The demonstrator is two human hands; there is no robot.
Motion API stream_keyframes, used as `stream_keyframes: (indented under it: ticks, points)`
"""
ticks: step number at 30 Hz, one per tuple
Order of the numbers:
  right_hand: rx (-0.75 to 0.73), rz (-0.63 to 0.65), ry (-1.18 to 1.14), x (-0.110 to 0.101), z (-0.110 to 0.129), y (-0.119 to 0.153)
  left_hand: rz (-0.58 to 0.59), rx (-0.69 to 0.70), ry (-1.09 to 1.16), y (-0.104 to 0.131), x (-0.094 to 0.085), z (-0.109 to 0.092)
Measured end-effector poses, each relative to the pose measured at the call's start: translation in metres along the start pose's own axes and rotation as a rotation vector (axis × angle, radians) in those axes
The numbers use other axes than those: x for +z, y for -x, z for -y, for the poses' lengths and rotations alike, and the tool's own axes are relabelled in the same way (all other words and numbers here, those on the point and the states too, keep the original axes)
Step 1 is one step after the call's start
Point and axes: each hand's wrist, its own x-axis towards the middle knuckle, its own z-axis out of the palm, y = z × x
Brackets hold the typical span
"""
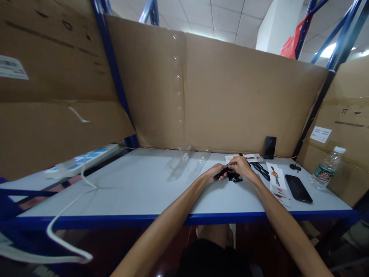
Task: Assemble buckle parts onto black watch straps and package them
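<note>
Over the right half of the table, my left hand [216, 171] is closed around a small black object [220, 174] whose kind I cannot make out. My right hand [240, 166] meets it at the object's end, fingertips pinched together; what they hold is hidden. Just below the hands lies a heap of small, shiny black pieces [235, 177]. Beside my right wrist are several long black parts [261, 170], shaped like handles. Printed white cards [277, 177] with a tool pictured on them lie further right, and more cards [253, 157] lie behind the hand.
Clear plastic bags [184, 161] lie at the table's back middle. A black phone [298, 188] lies flat at right; another dark phone-like slab [270, 147] stands against the cardboard wall [230, 96]. A water bottle [327, 169] stands far right. A white cable [83, 173] crosses the left side.
</note>
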Motion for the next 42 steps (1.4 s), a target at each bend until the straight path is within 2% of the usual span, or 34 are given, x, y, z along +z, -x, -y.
stream_keyframes:
  ticks: [4, 9, 13, 17, 21, 25, 27, 32, 37, 42]
  points:
    - [-0.040, 0.043, -0.038, -0.006, 0.000, 0.000, 0.074, -0.070, 0.012, -0.002, -0.007, -0.003]
    - [0.032, 0.083, -0.133, -0.015, 0.004, 0.001, 0.170, -0.150, 0.059, -0.005, -0.015, -0.004]
    - [0.073, 0.079, -0.098, -0.013, 0.007, 0.002, 0.136, -0.126, 0.017, -0.005, -0.012, -0.002]
    - [0.178, 0.058, -0.118, -0.006, 0.011, 0.001, 0.063, -0.052, -0.013, -0.004, -0.006, 0.002]
    - [0.274, 0.006, -0.192, 0.005, 0.011, -0.002, 0.052, -0.006, -0.015, -0.003, -0.005, 0.003]
    - [0.436, -0.049, -0.253, 0.014, 0.008, -0.005, 0.058, 0.038, 0.016, -0.002, -0.005, 0.005]
    - [0.460, -0.059, -0.253, 0.016, 0.008, -0.005, 0.068, 0.036, 0.020, -0.003, -0.005, 0.005]
    - [0.440, -0.108, -0.154, 0.011, 0.015, -0.003, 0.053, 0.016, 0.069, -0.004, -0.006, 0.005]
    - [0.293, -0.069, 0.019, 0.007, 0.022, 0.001, 0.030, -0.007, 0.082, -0.007, -0.006, 0.005]
    - [0.172, -0.076, -0.017, 0.004, 0.018, 0.002, 0.033, -0.015, 0.094, -0.007, -0.006, 0.005]
